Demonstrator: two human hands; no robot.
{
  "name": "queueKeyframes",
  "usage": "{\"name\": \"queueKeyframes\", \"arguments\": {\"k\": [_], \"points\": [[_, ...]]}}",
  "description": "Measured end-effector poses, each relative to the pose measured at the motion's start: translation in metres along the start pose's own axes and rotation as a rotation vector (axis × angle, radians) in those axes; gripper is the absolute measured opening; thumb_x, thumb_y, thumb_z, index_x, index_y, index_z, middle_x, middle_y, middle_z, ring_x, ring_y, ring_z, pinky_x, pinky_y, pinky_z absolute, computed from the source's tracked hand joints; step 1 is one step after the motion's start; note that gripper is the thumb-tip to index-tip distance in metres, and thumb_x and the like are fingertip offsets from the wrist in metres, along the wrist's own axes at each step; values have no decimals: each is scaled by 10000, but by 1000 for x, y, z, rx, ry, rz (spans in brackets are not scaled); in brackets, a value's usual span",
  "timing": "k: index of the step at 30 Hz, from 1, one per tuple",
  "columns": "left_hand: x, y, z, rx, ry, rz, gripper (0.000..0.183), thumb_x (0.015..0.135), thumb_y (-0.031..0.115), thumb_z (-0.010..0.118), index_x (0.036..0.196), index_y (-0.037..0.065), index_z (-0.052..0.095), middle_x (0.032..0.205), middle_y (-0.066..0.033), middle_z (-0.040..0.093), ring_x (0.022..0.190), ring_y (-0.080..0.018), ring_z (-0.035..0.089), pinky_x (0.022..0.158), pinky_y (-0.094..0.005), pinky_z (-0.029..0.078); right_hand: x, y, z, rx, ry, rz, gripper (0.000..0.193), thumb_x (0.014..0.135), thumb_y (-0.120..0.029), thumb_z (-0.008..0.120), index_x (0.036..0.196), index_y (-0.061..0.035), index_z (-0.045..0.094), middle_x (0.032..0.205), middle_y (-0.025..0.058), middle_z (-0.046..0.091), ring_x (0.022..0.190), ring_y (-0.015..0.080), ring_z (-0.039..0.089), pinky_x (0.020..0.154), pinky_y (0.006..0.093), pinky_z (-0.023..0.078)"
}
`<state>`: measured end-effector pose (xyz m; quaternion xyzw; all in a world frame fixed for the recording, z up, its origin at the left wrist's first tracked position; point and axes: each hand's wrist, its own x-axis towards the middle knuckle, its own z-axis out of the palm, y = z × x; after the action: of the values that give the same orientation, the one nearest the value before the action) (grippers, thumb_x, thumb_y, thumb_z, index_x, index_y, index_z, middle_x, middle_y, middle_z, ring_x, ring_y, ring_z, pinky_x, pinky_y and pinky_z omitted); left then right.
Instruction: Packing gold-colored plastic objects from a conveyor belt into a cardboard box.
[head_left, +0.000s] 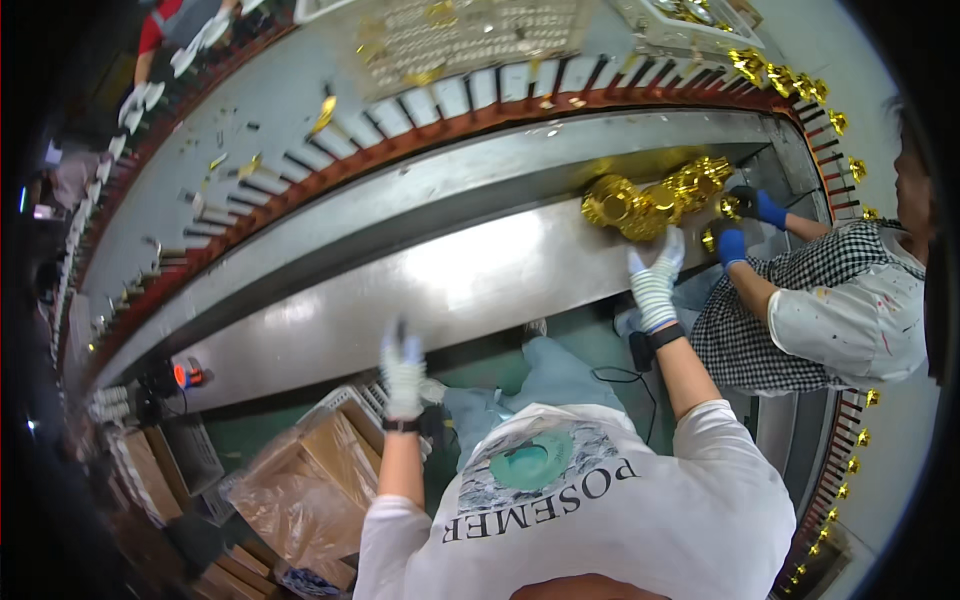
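Toward gold parts (615,205) heaped near the right end of the metal table (440,275), reaching with the right hand (655,280), fingers parted, grasping nothing visible — and holding the left hand (403,375) at the table's near edge, too blurred to judge its fingers — just left of a co-worker's blue gloves (732,245).

Gold pcs (612,203) right at R fingers (672,246): v. glossy, metallic-looking. Bench top (480,268) ahead of L fingers (410,352): smooth bare metal, satin w/ bright glare. L glove (403,385) & R glove (654,292): matt knit cloth, ribbed. Behind L fingers, carton (352,440) matt cardboard, film (300,500) approx. clear plastic, shiny, crinkled. Crate (450,62) well beyond both hands' fingers: pale plastic, perforated.
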<state>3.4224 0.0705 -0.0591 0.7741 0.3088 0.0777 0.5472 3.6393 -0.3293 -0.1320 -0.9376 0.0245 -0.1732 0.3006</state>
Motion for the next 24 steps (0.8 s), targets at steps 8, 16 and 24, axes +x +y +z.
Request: {"name": "queueKeyframes", "arguments": {"k": [8, 16, 24], "points": [[110, 98, 335, 442, -719, 667, 1087, 597, 399, 844, 1489, 55, 327, 1494, -277, 338, 1332, -455, 391, 1125, -458, 351, 106, 95, 18, 26, -373, 191, 881, 605, -383, 879, 1345, -75, 512, 1414, 230, 435, 1292, 399, 441, 1113, 455, 365], [180, 107, 431, -122, -885, 192, 1148, 611, 288, 929, 1500, 18, 255, 1412, -198, 507, 1265, -279, 530, 1083, -356, 426, 128, 121, 29, 332, -421, 326, 766, 630, -275, 872, 1266, -11, 535, 1269, 204, 487, 1150, 334, 543, 1024, 402, 456], [171, 99, 452, -289, -887, 253, 972, 645, 243, 922, 1412, 48, 358, 1378, -154, 530, 1233, -226, 541, 1073, -346, 434, 114, 147, 33, 433, -279, 217, 777, 640, -234, 885, 1285, -46, 496, 1215, 169, 480, 1093, 287, 546, 984, 394, 475]]}}
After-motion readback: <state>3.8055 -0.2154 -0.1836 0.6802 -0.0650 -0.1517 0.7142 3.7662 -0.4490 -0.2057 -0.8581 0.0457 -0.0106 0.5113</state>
